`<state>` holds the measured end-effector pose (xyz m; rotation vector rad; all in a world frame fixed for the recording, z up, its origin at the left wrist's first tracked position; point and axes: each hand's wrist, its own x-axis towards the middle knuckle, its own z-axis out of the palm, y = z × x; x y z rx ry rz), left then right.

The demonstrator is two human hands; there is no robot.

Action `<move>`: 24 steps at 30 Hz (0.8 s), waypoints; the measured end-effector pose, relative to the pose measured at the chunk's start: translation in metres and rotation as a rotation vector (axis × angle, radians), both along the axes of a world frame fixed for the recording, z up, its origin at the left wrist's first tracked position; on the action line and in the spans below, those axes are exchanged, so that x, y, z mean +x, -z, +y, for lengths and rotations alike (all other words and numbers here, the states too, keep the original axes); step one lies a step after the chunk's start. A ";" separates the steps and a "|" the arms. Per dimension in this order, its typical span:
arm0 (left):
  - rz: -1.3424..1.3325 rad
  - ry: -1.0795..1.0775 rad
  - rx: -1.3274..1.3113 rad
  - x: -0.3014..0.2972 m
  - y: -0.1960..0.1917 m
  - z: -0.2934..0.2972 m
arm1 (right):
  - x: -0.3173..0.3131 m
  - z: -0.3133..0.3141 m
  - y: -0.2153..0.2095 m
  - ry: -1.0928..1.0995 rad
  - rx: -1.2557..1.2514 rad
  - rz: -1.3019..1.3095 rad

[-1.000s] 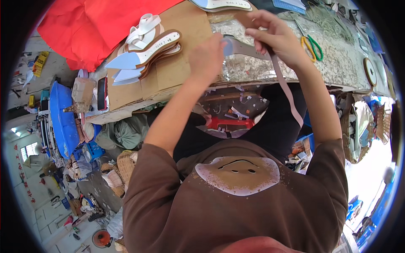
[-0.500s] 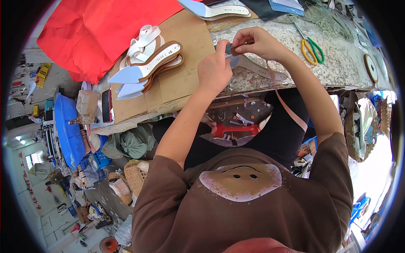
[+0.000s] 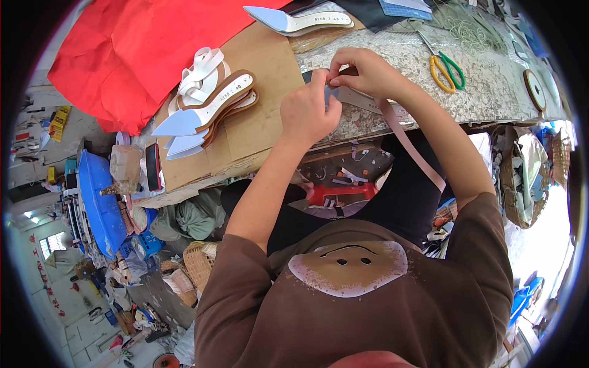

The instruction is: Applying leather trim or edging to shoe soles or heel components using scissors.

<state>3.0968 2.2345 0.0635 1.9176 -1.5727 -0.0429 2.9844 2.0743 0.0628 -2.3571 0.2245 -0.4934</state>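
Note:
My left hand [image 3: 310,113] is closed on a shoe insole [image 3: 361,100], pinching its bluish pointed end. The insole's grey-white heel end reaches rightward under my right hand. My right hand [image 3: 365,72] has its thumb and fingers pinched at the insole's edge, on a brown piece mostly hidden by the fingers. A long pale pink strip [image 3: 411,144] hangs from beneath my right hand over the bench edge to my lap. Left of my hands lies a stack of insoles [image 3: 211,110], white and brown with pale blue toes, beside a coil of white strap [image 3: 201,76].
Brown cardboard [image 3: 261,76] covers part of the worn bench [image 3: 392,46]. Red sheet material [image 3: 123,58] spreads at the left. Another insole [image 3: 316,23] lies at the back. Scissors [image 3: 445,70] with yellow and green handles and a round roll [image 3: 535,90] lie to the right.
My right hand has tipped down closer over the insole and my left fingers. The pink strip's upper part has swung left and widened in view. The whole view has shifted slightly.

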 end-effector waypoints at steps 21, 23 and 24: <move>-0.185 -0.024 -0.073 0.005 0.020 0.003 | -0.019 -0.023 0.029 -0.044 0.468 0.205; -0.169 -0.018 0.021 0.006 0.007 -0.005 | -0.020 -0.020 0.024 -0.001 0.418 0.211; -0.154 -0.015 0.117 0.008 0.001 -0.009 | -0.020 -0.016 0.020 0.057 0.344 0.239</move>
